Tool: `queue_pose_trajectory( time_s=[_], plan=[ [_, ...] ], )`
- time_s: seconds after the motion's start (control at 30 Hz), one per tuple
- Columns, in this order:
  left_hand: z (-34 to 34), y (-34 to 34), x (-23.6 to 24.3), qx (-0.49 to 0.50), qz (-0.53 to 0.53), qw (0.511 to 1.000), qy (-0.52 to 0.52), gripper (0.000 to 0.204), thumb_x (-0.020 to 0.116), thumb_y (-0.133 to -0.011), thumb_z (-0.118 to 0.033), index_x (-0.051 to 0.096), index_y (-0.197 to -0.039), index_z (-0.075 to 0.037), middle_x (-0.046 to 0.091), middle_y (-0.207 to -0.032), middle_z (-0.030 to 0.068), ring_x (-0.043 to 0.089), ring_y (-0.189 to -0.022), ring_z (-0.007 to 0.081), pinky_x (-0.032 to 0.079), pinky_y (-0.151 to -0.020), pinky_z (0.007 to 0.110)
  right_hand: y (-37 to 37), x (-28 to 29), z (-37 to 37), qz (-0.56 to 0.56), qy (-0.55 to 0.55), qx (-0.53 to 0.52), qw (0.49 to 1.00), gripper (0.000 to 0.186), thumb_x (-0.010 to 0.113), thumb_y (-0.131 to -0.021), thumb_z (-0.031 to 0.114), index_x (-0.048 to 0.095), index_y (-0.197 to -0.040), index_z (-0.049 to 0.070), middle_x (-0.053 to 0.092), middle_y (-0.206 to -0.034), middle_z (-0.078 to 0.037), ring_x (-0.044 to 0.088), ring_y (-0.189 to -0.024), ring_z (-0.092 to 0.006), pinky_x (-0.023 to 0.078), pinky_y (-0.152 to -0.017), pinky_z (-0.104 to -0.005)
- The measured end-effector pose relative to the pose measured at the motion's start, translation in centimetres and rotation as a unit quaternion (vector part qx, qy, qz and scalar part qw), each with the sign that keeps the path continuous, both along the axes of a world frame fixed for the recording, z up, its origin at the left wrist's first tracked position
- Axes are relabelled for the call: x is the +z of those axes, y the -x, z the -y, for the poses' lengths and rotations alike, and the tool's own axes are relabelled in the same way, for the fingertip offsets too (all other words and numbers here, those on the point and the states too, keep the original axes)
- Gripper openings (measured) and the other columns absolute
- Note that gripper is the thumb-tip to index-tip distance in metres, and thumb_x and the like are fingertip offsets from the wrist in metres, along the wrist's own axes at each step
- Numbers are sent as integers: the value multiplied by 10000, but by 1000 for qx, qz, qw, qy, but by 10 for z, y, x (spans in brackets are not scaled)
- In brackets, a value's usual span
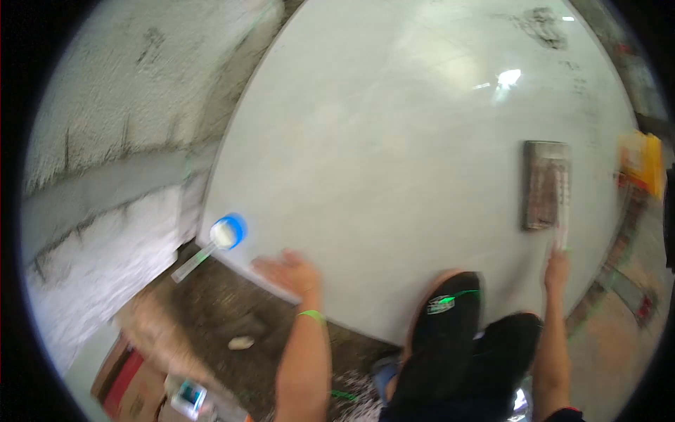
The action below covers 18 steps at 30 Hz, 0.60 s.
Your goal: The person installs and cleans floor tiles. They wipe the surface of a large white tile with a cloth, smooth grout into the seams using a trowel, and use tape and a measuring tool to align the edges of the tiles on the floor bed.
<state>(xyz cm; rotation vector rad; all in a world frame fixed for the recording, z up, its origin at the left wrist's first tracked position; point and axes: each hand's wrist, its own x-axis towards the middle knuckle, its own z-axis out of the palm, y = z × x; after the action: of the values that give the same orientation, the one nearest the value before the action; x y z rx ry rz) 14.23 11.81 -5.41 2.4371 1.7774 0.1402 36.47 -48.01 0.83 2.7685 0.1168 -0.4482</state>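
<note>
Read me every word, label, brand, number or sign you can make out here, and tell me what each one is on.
Nothing here is clear enough to quote.
Black trousers: pale patch on one leg, too blurred to read.
Pale handle in the right hand: faint marks, too blurred to tell whether they are letters.
Pale slab: dark smudges near its far right, no legible words.
Cardboard box: faint marks, too blurred to read.

the slab spreads before me, the wall to its left. my right hand has the trowel-like tool at the slab's right side; my left hand is over the near left edge. farther left, at the slab's corner, is the scoop-like item. my knees are between my hands, the cardboard box off the slab, low left.
</note>
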Motion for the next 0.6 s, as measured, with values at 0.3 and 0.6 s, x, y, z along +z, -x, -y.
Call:
queue_pose_trajectory(
  time_s=[0.3,0.6],
  plan=[
    [1,-13,52,8,-110,993,-30,772,288,-974,-467,83,-1452,103,44,-1526,298,34,-1430,414,96,-1148,497,30,80,-28,-68,-183,-315,929,549,473,-921,531,529,-1073,7,640,-963,-256,608,-930,-431,472,-792,-496],
    [186,-55,92,-419,-385,789,231,959,445,-830,-694,248,-1458,4,159,-1531,236,102,-1406,454,123,-1154,485,190,84,161,-111,-193,-404,887,498,508,-911,477,539,-1153,43,643,-1072,-202,620,-999,-372,470,-848,-471]
  ],
)
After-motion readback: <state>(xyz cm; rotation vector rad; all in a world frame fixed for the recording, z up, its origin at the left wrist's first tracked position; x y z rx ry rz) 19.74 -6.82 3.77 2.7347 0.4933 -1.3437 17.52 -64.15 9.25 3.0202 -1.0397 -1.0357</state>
